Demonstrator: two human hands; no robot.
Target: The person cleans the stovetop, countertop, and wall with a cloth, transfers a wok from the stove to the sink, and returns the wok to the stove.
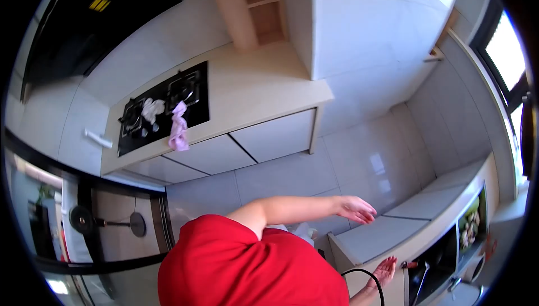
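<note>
My left hand [356,209] is held out over the floor, past the near corner of the white cabinet. Its fingers are loosely spread and hold nothing. Lower in the view, my right hand [386,270] is raised by the counter edge [397,255], palm up, fingers apart and empty. Just beyond it a small red and black object [409,265] lies at the rim of the dark sink [435,266]. A long metal utensil [421,284] rests in the sink. Green and pale items, perhaps vegetables, [470,224] sit in the compartment beyond it.
Across the floor [292,174] stands a counter [252,87] with a black gas stove [196,106]. A white cloth [152,110] and a pink cloth [178,127] lie on the stove. A tall glossy panel [370,36] is at the back, a glass door frame at the left.
</note>
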